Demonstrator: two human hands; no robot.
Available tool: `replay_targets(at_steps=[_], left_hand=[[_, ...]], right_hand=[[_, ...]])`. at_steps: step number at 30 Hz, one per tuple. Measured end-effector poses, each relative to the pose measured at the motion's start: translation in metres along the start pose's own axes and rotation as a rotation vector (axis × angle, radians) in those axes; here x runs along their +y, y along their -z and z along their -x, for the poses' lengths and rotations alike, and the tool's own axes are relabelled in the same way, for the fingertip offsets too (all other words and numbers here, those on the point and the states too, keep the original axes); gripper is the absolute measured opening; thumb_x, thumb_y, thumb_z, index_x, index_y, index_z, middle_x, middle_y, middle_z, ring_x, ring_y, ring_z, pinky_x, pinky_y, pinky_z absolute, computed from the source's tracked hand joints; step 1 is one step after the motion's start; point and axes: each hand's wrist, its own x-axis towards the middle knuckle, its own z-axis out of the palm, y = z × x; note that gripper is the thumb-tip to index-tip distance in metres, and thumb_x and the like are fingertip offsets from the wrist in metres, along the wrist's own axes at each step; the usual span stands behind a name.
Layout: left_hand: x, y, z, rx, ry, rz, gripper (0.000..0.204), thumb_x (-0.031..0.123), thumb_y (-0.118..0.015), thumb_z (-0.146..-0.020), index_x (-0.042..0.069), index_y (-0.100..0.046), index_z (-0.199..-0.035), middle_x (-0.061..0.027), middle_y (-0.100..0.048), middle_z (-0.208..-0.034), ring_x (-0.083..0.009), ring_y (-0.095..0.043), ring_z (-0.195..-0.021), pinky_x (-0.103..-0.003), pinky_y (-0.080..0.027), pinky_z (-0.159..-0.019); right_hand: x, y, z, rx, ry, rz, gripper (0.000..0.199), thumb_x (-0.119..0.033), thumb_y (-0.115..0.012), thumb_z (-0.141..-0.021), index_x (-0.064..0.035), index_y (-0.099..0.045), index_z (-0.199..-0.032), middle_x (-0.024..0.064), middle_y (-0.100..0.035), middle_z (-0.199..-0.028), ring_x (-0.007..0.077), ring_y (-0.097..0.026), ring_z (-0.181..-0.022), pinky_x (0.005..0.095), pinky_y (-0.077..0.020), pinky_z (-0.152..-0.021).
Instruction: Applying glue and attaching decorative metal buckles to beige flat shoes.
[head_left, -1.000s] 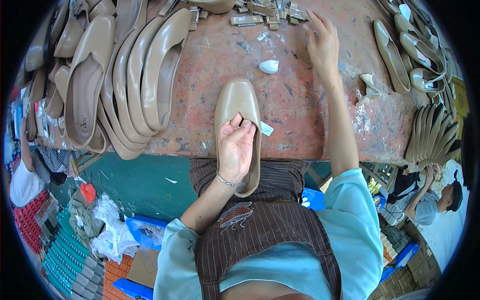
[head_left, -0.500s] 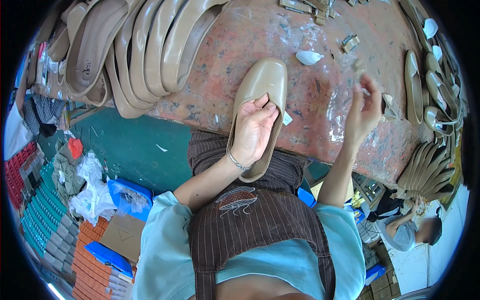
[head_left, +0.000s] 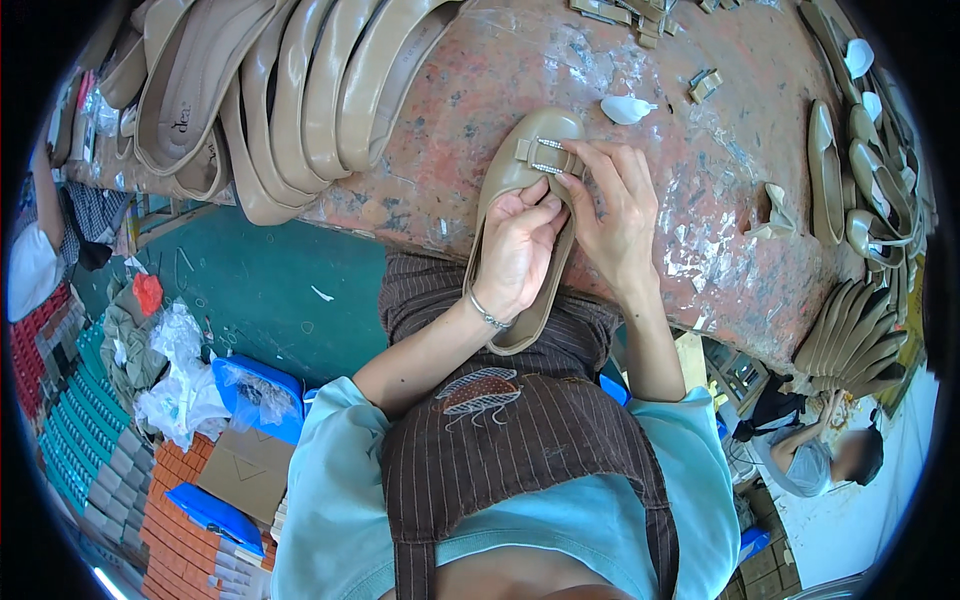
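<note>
A beige flat shoe (head_left: pixel 545 126) points away from me over the table's near edge, its heel towards my apron. My left hand (head_left: pixel 517 243) grips it, fingers inside the opening and thumb by the throat. Against the top of the toe lies a beige bow ornament (head_left: pixel 525 151) with a sparkling rectangular buckle. My right hand (head_left: pixel 618 205) pinches the right end of that bow between thumb and fingers. Whether the bow is fixed or only resting on the leather, I cannot tell.
A row of beige shoes (head_left: pixel 300 90) stands at the table's left. More bows (head_left: pixel 705 85) and a white teardrop-shaped piece (head_left: pixel 627 109) lie beyond the shoe. Shoes (head_left: pixel 825 175) and a fanned stack of beige pieces (head_left: pixel 850 335) line the right edge. A person (head_left: pixel 815 455) sits at far right.
My right hand has come left from over the table to the shoe's toe, bringing the bow onto it. My left hand keeps its hold on the shoe.
</note>
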Motion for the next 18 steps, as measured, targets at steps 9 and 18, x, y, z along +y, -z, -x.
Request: replay_targets(at_steps=[9,18], left_hand=[[0.010,-0.013,-0.006,0.151,0.035,-0.059,0.014,0.008,-0.056,-0.091,0.003,-0.061,-0.102,-0.0043,-0.062,-0.101,-0.0112,-0.059,-0.095,-0.028,-0.047,-0.087],[0.053,-0.052,0.033,0.077,0.105,-0.116,0.019,0.011,-0.056,-0.092,-0.002,-0.058,-0.105,-0.0084,-0.064,-0.101,-0.0135,-0.063,-0.092,-0.030,-0.053,-0.080]], right_hand=[[-0.008,-0.006,-0.007,0.032,-0.026,-0.050,0.030,0.002,-0.069,-0.067,-0.0035,-0.066,-0.096,0.0106,-0.057,-0.090,0.0279,-0.054,-0.079,0.0362,-0.0464,-0.069],[-0.002,0.022,0.034,0.337,-0.396,-0.523,0.017,0.001,-0.057,-0.087,0.0046,-0.063,-0.102,0.0089,-0.056,-0.098,0.0162,-0.056,-0.093,0.0269,-0.0451,-0.083]])
